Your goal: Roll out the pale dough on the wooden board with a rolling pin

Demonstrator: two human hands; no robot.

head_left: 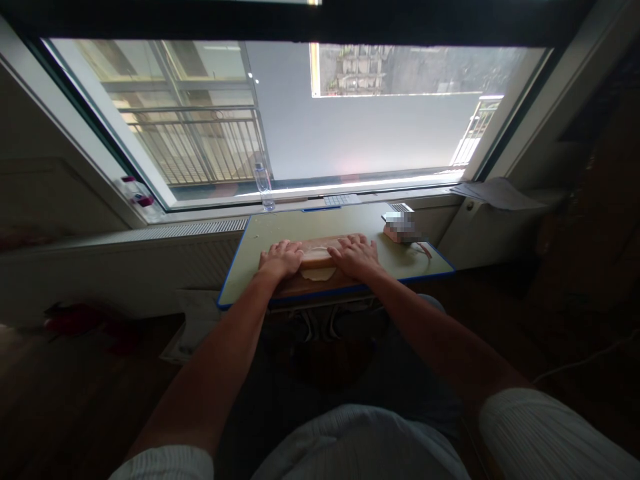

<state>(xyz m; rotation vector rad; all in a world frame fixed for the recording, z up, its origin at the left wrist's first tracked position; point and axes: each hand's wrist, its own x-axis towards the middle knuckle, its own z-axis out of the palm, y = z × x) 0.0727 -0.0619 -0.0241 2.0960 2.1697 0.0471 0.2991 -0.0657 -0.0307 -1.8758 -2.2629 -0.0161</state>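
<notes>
Both of my hands rest on a wooden rolling pin (317,263) that lies crosswise over a pale sheet of dough (319,274). My left hand (281,258) covers the pin's left end, its fingers bent forward over the wood. Over the right end lies my right hand (356,255), with its fingers pointing forward and slightly inward. The pin's ends are hidden under my palms. Dough shows in front of the pin, and a whitish edge is visible behind it. Beneath everything is a wooden board (293,287), partly covered by my hands.
The board sits on a small blue-edged table (265,230) below a large window. A pinkish object, partly pixelated (397,233), stands at the table's right. On the sill are a clear bottle (265,189) and a purple-capped bottle (139,193). Papers (495,193) lie at right.
</notes>
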